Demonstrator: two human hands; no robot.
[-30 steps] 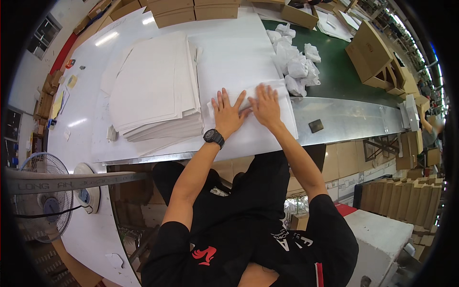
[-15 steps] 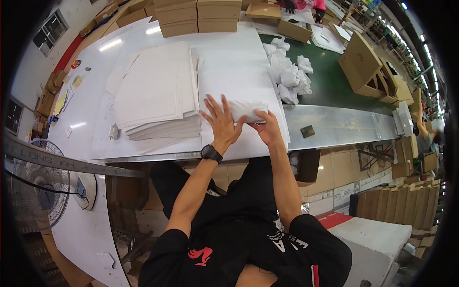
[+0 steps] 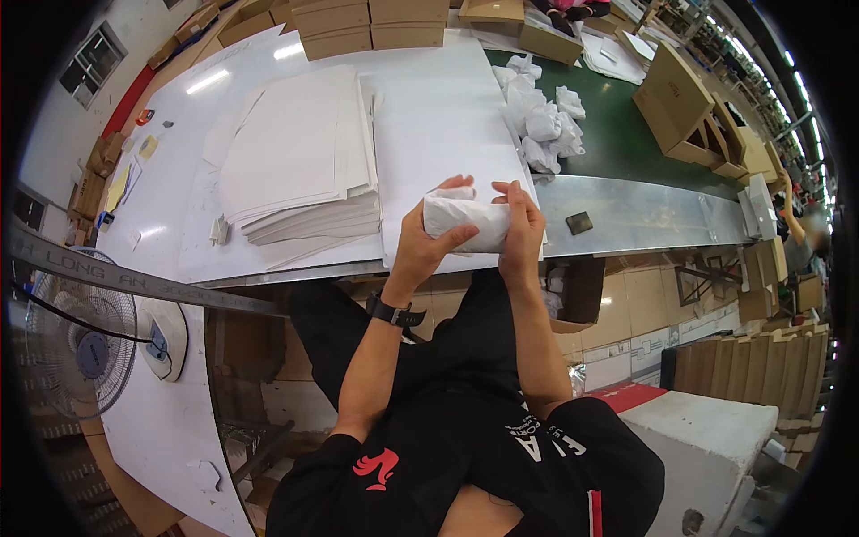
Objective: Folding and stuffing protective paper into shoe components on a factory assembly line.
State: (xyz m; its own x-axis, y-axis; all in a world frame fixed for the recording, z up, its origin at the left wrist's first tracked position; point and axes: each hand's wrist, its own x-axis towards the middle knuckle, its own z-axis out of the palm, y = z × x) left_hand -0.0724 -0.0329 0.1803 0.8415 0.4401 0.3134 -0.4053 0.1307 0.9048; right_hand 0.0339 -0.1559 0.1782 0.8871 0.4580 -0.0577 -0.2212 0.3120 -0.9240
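Between my two hands is a white paper-wrapped bundle (image 3: 472, 220), raised over the near edge of the white table (image 3: 438, 116). My left hand (image 3: 424, 240) grips its left end, thumb across the near side. On its right end, my right hand (image 3: 521, 229) is closed with the palm against the side and the fingers pointing up. What the paper covers cannot be seen. Under the hands lies flat white paper (image 3: 429, 152). Directly left stands a thick stack of white paper sheets (image 3: 295, 152).
Several crumpled white bundles (image 3: 541, 125) lie on the green surface (image 3: 617, 134) at the right. A small dark block (image 3: 579, 222) rests on the metal strip (image 3: 644, 210). Brown boxes (image 3: 371, 22) line the far edge; a fan (image 3: 85, 345) stands left. Another person's hands (image 3: 565, 16) show far back.
Both hands have drawn the wrapped bundle nearer to me and lifted it. My left hand, spread flat beside it before, has closed around its left end.
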